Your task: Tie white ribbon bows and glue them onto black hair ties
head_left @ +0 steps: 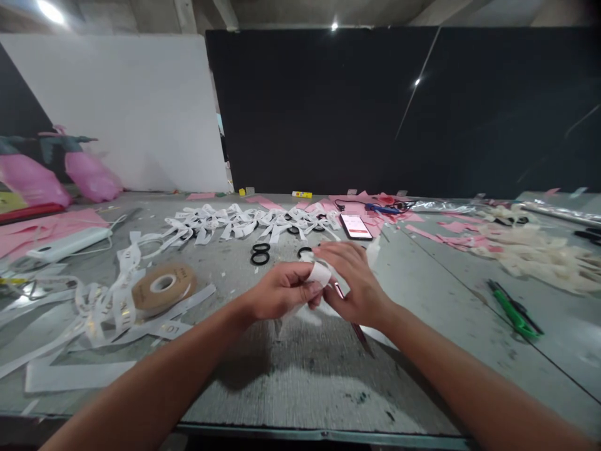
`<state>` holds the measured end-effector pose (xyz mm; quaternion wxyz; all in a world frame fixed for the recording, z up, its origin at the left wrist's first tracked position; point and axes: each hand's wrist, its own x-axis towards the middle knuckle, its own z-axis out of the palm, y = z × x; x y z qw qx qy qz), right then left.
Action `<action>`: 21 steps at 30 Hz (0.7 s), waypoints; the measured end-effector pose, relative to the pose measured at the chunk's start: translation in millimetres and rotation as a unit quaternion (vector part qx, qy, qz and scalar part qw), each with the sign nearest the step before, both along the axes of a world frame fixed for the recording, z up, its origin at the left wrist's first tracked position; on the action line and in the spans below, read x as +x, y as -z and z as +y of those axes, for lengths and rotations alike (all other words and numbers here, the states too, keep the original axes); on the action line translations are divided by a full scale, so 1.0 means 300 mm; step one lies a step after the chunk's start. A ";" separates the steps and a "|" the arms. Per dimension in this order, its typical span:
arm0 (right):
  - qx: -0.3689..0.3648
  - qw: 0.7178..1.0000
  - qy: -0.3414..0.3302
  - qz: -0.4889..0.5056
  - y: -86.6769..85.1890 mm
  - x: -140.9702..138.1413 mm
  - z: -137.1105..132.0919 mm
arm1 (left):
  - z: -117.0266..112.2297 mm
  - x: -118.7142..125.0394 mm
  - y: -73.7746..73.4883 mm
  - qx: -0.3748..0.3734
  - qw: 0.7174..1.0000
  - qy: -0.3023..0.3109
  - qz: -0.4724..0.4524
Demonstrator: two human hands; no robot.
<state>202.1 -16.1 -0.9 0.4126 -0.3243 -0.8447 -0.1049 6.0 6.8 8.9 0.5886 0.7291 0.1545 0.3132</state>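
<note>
My left hand (284,291) is closed, pinching a short piece of white ribbon (321,274) between thumb and fingers. My right hand (354,275) curls over the same ribbon from the other side, its fingers touching it. A slim dark reddish pointed tool (360,337) runs through my right hand, its tip sticking out below the palm; its kind is hard to make out. Just beyond my fingers lies a black ring (305,252), partly hidden. Two more black rings (260,254) lie touching on the grey table (300,401), left of my hands.
A pile of white ribbon bows (253,219) lies beyond my hands, near a phone (355,227). To the left are a ribbon spool (164,287) and loose printed ribbon. On the right lie a green-handled cutter (514,310), pink scraps (462,235) and cream fabric (554,254).
</note>
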 end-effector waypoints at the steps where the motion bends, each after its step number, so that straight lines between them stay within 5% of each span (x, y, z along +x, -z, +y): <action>1: -0.005 1.000 -0.002 0.001 0.007 -0.006 0.000 | -0.005 -0.001 -0.004 -0.022 1.000 0.016 -0.008; 10: 0.014 0.993 0.047 0.105 0.001 0.005 -0.001 | -0.031 0.001 0.008 -0.170 0.967 0.182 0.047; 17: -0.111 0.987 -0.084 0.081 -0.003 0.016 0.000 | -0.020 0.004 0.023 -0.204 0.952 0.226 -0.004; 21: -0.060 0.990 -0.096 0.080 0.026 -0.003 0.014 | -0.011 0.003 0.023 -0.228 0.940 0.254 0.002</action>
